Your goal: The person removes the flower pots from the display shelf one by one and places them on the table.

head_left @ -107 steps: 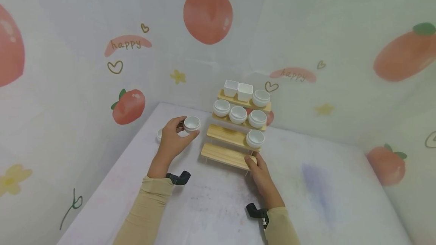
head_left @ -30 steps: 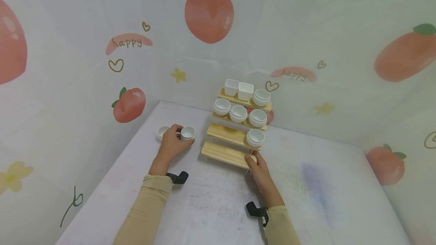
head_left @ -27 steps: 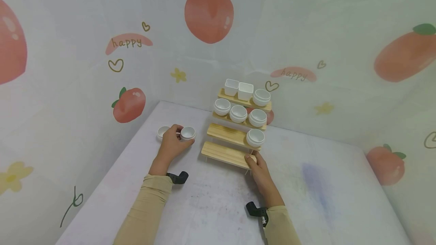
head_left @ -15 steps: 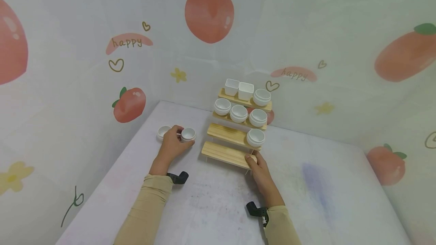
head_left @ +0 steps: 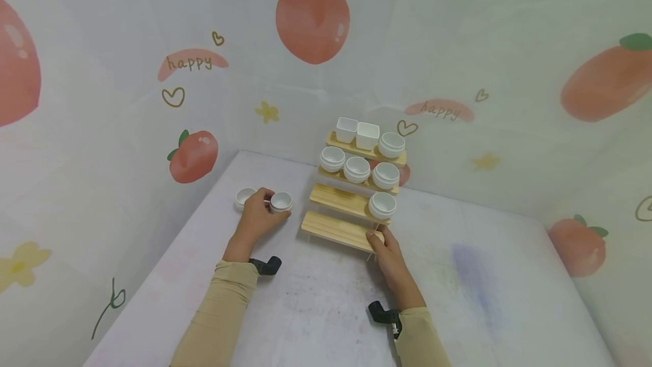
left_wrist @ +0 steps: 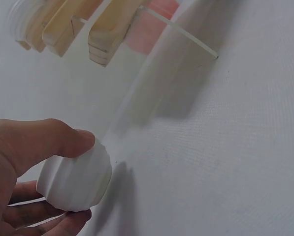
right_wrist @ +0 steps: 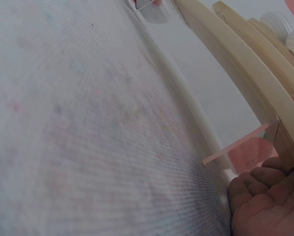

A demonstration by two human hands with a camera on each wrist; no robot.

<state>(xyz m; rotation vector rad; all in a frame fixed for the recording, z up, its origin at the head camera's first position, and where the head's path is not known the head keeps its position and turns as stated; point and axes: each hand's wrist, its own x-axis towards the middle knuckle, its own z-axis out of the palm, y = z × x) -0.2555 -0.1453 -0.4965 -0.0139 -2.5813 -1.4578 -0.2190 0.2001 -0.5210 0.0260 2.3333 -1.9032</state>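
A: What do you have left of centre in the frame?

B: A small bowl [head_left: 244,197] stands on the table [head_left: 316,299], partly behind your left hand [head_left: 256,220]. Your left thumb and fingers are gripping the white bowl [head_left: 282,200], apart from the wooden rack [head_left: 333,230].

A: What has just changed?

B: You have brought the white bowl lower, to near the table; I cannot tell if it touches. So, I judge, it is off the shelves for now.

A: And right of centre?

B: Your right hand [head_left: 391,254] grips the lowest board's right end, probably steadying it.
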